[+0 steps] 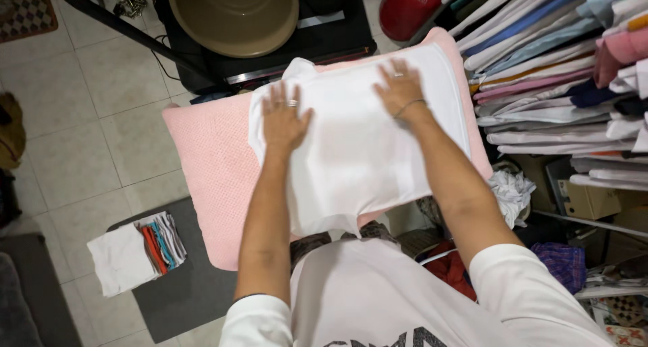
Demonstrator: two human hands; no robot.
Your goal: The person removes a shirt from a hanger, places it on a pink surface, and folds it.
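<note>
Left hand: the left hand (283, 121) lay flat, palm down, fingers spread, on the left part of the white cloth (354, 151); a ring showed on one finger.
Right hand: the right hand (399, 89) lay flat too, fingers spread, pressed on the cloth's upper right part; a ring sat on a finger and a thin bangle at the wrist.
Grip: neither hand pinched or held anything; both only pressed down.
White cloth: it lay spread across the pink pad (216, 165), one corner bunched up at the top edge between the hands, its near edge hanging over the pad toward the person.
Pink pad: a textured pink cover, tilted in the view, bare to the left of the cloth.
Floor left: a folded pile (135, 252) of white and coloured clothes lay on a grey mat (182, 293), well apart from the hands.
Behind the pad: a brown basin (233, 13) stood on a black stand.
Right side: stacks of folded shirts (547, 57) filled the shelves, and a crumpled white rag (511, 195) lay just beside the pad's right edge.
</note>
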